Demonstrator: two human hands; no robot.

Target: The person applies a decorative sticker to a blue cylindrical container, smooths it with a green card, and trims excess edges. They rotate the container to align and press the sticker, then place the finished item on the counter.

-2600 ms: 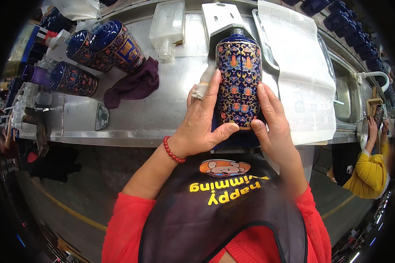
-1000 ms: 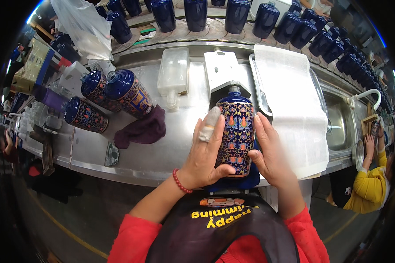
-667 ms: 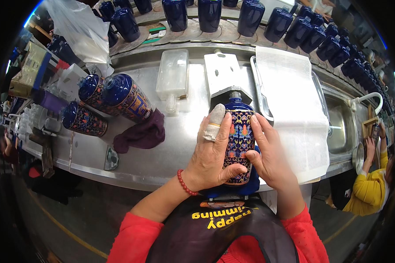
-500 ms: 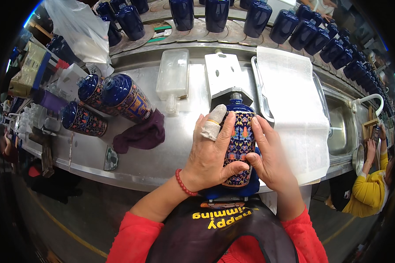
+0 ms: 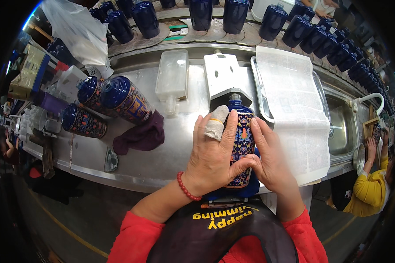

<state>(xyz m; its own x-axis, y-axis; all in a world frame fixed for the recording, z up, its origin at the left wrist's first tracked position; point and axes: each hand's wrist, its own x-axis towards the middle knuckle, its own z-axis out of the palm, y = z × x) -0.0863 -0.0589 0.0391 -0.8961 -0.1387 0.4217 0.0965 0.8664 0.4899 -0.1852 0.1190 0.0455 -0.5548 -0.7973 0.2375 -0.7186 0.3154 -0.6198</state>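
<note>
A dark blue glass bottle (image 5: 242,147) with a colourful floral pattern lies before me, its clear-topped neck pointing away. My left hand (image 5: 215,151) presses along its left side, thumb laid across the pattern; one finger wears a grey cloth finger cover (image 5: 216,125). Against the right side rests my right hand (image 5: 271,155), its thumb meeting the left thumb. Between them the two hands grip the bottle. Part of its body is hidden under the fingers. Beyond its neck stands a white block-shaped holder (image 5: 224,74) with a dark angled front edge.
Patterned bottles (image 5: 126,98) and a purple cloth (image 5: 140,133) sit at the left. A clear rectangular bottle (image 5: 172,76) lies near the holder. White printed sheets (image 5: 292,101) cover a tray at right, beside a sink (image 5: 340,127). Plain blue bottles (image 5: 235,17) line a conveyor; a person in yellow (image 5: 368,188) works at right.
The plain bottles on the conveyor have shifted to the right. My left thumb has slid right across the pattern to my right thumb. The patterned bottle has stayed nearly in place.
</note>
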